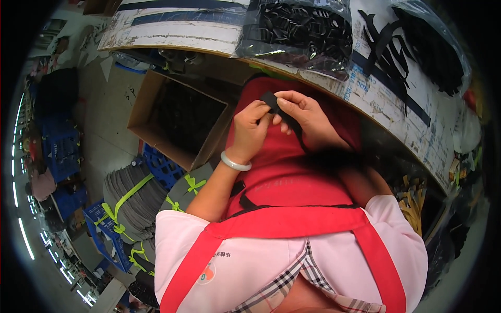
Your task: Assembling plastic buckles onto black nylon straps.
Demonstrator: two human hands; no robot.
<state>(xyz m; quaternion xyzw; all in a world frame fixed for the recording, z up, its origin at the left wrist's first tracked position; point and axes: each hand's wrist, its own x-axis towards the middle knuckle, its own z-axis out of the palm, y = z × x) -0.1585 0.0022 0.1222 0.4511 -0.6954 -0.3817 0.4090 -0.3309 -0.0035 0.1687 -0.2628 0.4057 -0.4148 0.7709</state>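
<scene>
Cardboard box (177, 117), bagged buckles (302, 31)

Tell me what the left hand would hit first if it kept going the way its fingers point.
The left hand points up and right, so it would first meet the black strap it already pinches, then the right hand. Past those lies the table edge, though depth is unclear.

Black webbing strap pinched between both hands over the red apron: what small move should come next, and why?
Probably feed the strap onward. The left hand and right hand both pinch the narrow black webbing strap at its upper end, while the rest trails down past the right wrist over the red apron. Sliding the right grip down the strap would take up that loose length.
</scene>
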